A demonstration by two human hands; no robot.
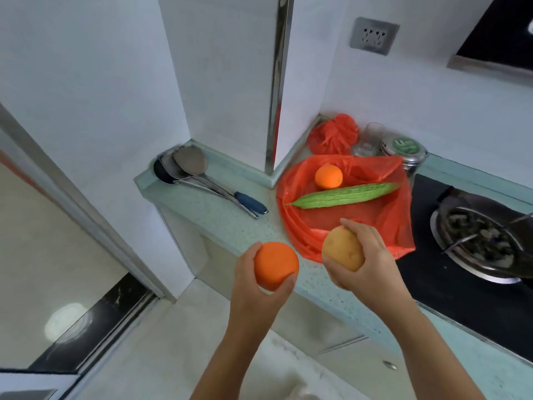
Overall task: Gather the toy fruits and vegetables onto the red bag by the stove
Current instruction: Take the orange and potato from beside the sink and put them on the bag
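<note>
A red plastic bag (386,215) lies flat on the counter left of the stove. On it rest a small orange (328,176) and a long green bitter gourd (346,195). My left hand (253,284) grips a larger toy orange (275,264) in front of the counter edge. My right hand (372,255) holds a toy potato (343,248) over the bag's near edge.
A wok with dark food (478,235) sits on the black stove (450,287) at right. Ladles with a blue handle (202,177) lie on the counter's left part. A tied red bag (333,134), a glass (370,140) and a metal tin (403,151) stand behind.
</note>
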